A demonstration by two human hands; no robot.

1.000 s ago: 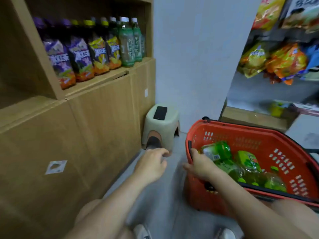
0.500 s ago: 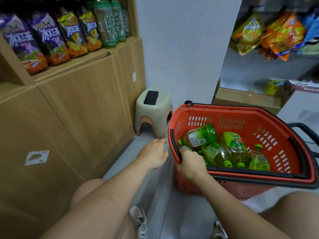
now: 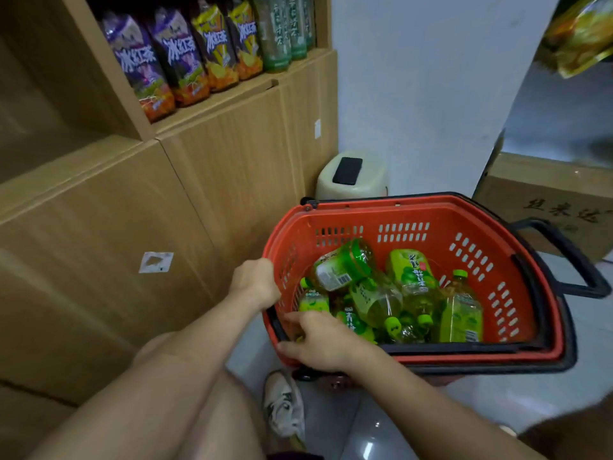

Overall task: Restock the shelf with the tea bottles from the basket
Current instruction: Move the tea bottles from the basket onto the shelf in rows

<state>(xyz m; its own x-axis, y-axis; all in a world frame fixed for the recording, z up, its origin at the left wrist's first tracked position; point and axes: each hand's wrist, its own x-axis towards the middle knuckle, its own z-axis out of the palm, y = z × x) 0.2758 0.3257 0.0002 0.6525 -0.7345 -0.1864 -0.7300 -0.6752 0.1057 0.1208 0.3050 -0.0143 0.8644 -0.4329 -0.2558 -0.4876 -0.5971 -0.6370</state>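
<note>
Left of the basket [image 3: 431, 212] rises the shelf [image 3: 212, 104], flat wood-grain panels with closed fronts below. In its open bay stand bottles [image 3: 185, 58] with purple, yellow and dark green labels, their tops cut off by the frame edge. A pale plain wall [image 3: 414, 94] stands behind the basket, and a glossy grey floor [image 3: 381, 426] lies under it.

The basket is red plastic with slotted walls, a black band along its rim and a black loop handle [image 3: 570, 260] on its right side. Behind it to the right sits a cardboard box [image 3: 547, 194], its printed characters partly cut off. Directly behind it is a rounded beige plastic stool [image 3: 355, 184]; the basket's far rim hides its legs.

The tea bottles [image 3: 374, 300] are inside the basket: clear plastic, yellowish liquid, green labels and caps. Most lie jumbled across each other, so the lower ones are half hidden; one near the right wall stands nearly upright.

The left grip [image 3: 255, 283], a bare hand, is clenched over the basket's left rim. The right grip [image 3: 318, 340] straddles the near-left corner, thumb outside and fingers [image 3: 292, 316] inside near the bottles. Whether it clamps the rim or anything under it I cannot tell; its forearm covers that corner.

A white laced shoe [image 3: 285, 406] is on the floor just in front of the basket. A black phone [image 3: 347, 171] lies flat on the stool. A torn white sticker [image 3: 156, 262] is on the panel left of the basket. Blurred snack bags [image 3: 580, 31] hang high to its right.
</note>
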